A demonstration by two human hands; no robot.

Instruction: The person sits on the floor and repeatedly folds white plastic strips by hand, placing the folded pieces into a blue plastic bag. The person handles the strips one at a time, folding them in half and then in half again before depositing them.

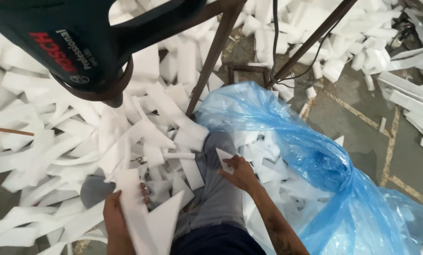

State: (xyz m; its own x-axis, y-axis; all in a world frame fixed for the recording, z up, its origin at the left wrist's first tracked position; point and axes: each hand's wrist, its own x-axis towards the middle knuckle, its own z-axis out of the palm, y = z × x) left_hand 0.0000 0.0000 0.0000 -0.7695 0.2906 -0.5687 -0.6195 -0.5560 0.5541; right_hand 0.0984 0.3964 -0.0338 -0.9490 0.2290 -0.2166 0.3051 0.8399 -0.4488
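My left hand (114, 212) grips a long white foam strip (143, 215) low at the left, over a heap of white foam offcuts (69, 141). My right hand (242, 172) holds a small white foam piece (224, 159) at the mouth of a blue plastic bag (315, 156) that lies open on the floor with several foam pieces inside. My grey trouser leg (216, 189) runs between the two hands.
A dark green power tool (65, 38) hangs at the top left, close to the camera. Brown metal stand legs (211, 61) and black cables (275, 38) cross the upper middle. More foam scraps (353, 42) cover the concrete floor (362, 127) at the back and right.
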